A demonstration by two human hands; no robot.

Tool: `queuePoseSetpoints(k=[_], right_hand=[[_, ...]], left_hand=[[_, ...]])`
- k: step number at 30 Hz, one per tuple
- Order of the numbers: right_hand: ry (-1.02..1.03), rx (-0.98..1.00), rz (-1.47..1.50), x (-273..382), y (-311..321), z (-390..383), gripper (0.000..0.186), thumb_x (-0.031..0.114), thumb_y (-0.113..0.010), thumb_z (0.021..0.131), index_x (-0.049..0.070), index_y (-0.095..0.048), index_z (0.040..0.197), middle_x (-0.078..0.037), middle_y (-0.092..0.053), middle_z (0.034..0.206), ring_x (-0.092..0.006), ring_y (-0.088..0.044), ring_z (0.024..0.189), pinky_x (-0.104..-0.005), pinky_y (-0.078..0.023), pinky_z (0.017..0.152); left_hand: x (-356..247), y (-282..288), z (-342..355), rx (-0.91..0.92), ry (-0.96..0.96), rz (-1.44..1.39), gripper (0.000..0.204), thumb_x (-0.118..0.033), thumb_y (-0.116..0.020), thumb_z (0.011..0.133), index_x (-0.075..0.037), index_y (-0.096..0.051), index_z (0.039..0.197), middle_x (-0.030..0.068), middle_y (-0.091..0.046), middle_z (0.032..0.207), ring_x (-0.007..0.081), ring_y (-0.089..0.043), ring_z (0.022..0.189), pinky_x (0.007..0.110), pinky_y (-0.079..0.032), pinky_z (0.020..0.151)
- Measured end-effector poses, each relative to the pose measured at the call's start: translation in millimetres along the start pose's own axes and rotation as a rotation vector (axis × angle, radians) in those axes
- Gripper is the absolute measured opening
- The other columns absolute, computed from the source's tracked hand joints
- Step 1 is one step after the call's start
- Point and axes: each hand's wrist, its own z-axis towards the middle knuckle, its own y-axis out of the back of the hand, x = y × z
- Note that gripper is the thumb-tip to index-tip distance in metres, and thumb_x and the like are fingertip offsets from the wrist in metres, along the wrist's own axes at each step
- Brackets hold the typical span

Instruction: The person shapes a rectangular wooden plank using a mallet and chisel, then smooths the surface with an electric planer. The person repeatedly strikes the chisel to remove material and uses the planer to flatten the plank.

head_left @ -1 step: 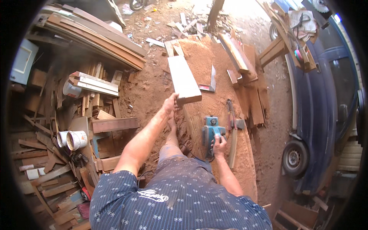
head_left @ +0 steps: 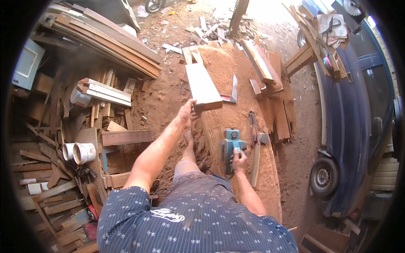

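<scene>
My left hand (head_left: 187,114) is closed on the near end of a thick wooden board (head_left: 203,84), whose upper face is bright in the light. The board slants away over the sawdust-covered bench (head_left: 215,55). Lower right of it, a teal electric planer (head_left: 233,145) rests on the bench. My right hand (head_left: 239,161) is closed at the planer's handle, its fingers partly hidden. Just past the board's right edge lies a try square (head_left: 233,90), partly covered by the board.
Right of the planer lie a long-handled tool (head_left: 252,122) and a hammer (head_left: 262,138). Planks (head_left: 263,63) lean at the bench's far right. A dark blue car (head_left: 341,135) stands to the right. Stacked boards (head_left: 105,38), offcuts and white buckets (head_left: 84,153) crowd the left.
The board has shifted and tilted slightly in my left hand, covering more of the try square. My right hand has moved a little nearer to me at the planer.
</scene>
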Motion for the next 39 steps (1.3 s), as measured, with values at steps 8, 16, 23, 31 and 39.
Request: queuePoseSetpoints(k=[8,16,23,31,39], right_hand=[[-0.008,0.054,0.034,-29.8,10.2,2.5,0.051,0.055,-0.064,0.098,0.005,-0.064,0.095,-0.001,-0.06,0.07,-0.0097,-0.057,0.051,-0.0264,-0.045,0.046],[-0.051,0.137,0.022,-16.6,20.2,-6.0,0.058,0.065,-0.066,0.092,0.007,-0.063,0.093,-0.001,-0.06,0.07,-0.0097,-0.061,0.057,-0.0264,-0.048,0.05],[-0.061,0.132,-0.015,-16.3,22.7,-7.7,0.059,0.066,-0.068,0.09,0.007,-0.063,0.094,0.0,-0.061,0.07,-0.0092,-0.061,0.059,-0.0268,-0.049,0.053],[-0.058,0.159,-0.024,-7.5,21.1,-7.5,0.06,0.065,-0.068,0.09,0.006,-0.063,0.094,0.0,-0.062,0.071,-0.0103,-0.062,0.061,-0.0281,-0.049,0.055],[0.201,-0.099,-0.125,-27.7,6.6,-4.3,0.057,0.058,-0.067,0.095,0.002,-0.067,0.105,-0.002,-0.065,0.074,-0.013,-0.064,0.063,-0.0303,-0.052,0.06]], left_hand=[[-84.6,-33.5,1.6,0.003,-0.08,-0.038,0.049,-0.048,-0.066,0.094,-0.002,-0.058,0.109,0.0058,-0.061,0.088,0.0144,-0.061,0.074,0.032,-0.058,0.067],[-99.0,-25.3,17.3,0.038,0.002,-0.141,0.059,-0.052,-0.073,0.089,0.003,-0.058,0.108,0.0075,-0.061,0.088,0.0175,-0.063,0.075,0.033,-0.059,0.066],[-100.9,-29.4,5.6,0.023,0.005,-0.122,0.057,-0.051,-0.074,0.089,0.002,-0.061,0.104,0.007,-0.062,0.087,0.0178,-0.065,0.071,0.032,-0.061,0.063],[-107.7,-25.8,9.6,0.049,-0.016,-0.115,0.056,-0.051,-0.072,0.09,0.001,-0.061,0.106,0.0071,-0.064,0.087,0.0171,-0.065,0.072,0.032,-0.06,0.062],[-27.0,-24.9,-8.3,-0.155,-0.077,0.178,0.046,-0.044,-0.053,0.102,-0.002,-0.058,0.119,0.0132,-0.061,0.107,0.0218,-0.063,0.086,0.038,-0.06,0.069]])
